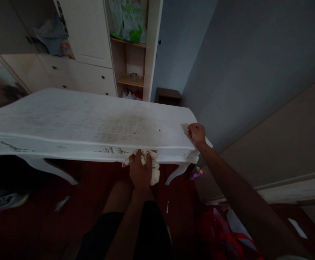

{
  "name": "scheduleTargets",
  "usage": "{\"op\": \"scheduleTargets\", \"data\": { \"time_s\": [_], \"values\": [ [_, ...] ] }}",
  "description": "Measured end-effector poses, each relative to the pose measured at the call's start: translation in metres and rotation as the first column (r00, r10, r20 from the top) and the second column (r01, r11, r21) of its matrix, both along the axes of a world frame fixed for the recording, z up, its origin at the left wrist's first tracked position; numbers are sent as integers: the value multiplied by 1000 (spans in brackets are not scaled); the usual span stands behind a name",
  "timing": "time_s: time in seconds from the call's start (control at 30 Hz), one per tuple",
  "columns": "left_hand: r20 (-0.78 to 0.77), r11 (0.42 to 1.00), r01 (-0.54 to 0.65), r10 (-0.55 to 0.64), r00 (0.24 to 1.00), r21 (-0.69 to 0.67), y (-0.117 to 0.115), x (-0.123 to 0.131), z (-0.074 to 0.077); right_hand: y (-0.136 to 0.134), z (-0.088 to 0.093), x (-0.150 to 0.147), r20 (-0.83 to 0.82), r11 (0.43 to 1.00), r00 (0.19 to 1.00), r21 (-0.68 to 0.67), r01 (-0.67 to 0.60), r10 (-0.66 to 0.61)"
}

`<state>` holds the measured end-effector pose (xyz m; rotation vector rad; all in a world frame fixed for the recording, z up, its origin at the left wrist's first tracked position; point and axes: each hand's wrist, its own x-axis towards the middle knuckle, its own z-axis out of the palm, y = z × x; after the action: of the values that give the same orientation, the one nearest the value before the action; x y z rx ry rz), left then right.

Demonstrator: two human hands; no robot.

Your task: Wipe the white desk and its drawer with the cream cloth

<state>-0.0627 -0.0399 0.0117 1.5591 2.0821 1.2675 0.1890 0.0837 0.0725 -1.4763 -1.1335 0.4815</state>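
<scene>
A white table (65,108) with carved trim along its front edge stands before me, its top smudged grey-brown in the middle. My left hand (141,171) is closed around a cream cloth (155,175) and presses it against the carved front edge. Parts of the cloth stick out on both sides of the fingers. Curled into a loose fist, my right hand (196,133) rests on the tabletop near its right end. I see nothing in that fist, though its inside is hidden.
Behind the table stand a white cabinet (89,32) with drawers, open shelves (131,80) and a small brown box-like piece (169,94). A grey wall is on the right. A red bag (214,231) and a small pink packet (196,172) lie below.
</scene>
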Motion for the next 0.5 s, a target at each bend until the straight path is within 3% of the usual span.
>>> {"op": "scheduleTargets", "data": {
  "time_s": [0.17,0.33,0.5],
  "values": [
    [-229,980,173,-191,954,-98,-4,29,14,-1,3,-2,-2,1000,1000,-5,6,-6],
    [-343,955,240,-287,894,-173,-6,30,31,-2,4,-3,9,999,1000,-27,24,-24],
    [-387,922,330,-384,838,-200,-17,35,31,-2,3,-3,-8,1000,1000,-19,25,-25]
  ]
}}
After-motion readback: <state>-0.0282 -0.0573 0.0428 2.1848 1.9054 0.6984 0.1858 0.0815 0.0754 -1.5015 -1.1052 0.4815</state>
